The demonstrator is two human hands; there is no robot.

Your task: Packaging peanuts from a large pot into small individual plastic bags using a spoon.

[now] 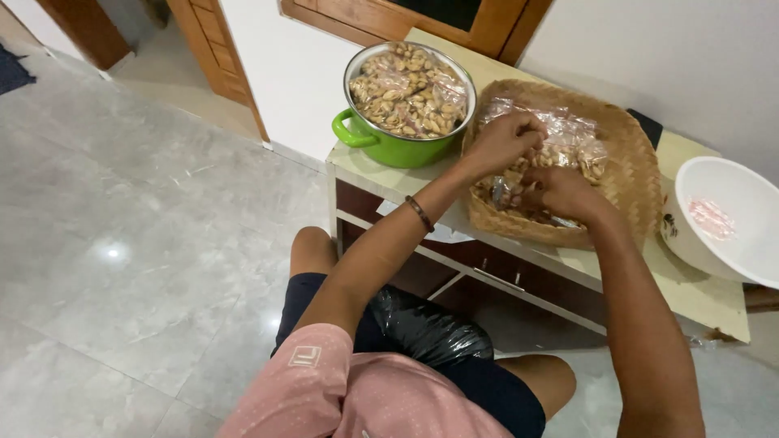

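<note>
Nearest you in the head view is your pink sleeve (pixel 324 389), and just past it a black plastic bag (pixel 430 328) lies in your lap on dark shorts. You sit on the grey tiled floor (pixel 122 243), facing a low worktop (pixel 698 296).

Your left hand (pixel 501 142) reaches into a woven basket (pixel 633 174) on the worktop, its grip pinched closed on the clear bags of peanuts (pixel 568 138) heaped there. A dark bracelet (pixel 419 213) circles that forearm. Your right hand (pixel 561 193) rests just beside the left, lower in the basket, fingers curled among the same bags; you cannot tell from here whether its grip has closed on one.

Left of the basket, touching its rim, stands a green pot (pixel 389 142) filled above its brim with more bagged peanuts. At the right end of the worktop a white bowl (pixel 730 243) sits partly over the edge, with something pale pink inside.
</note>
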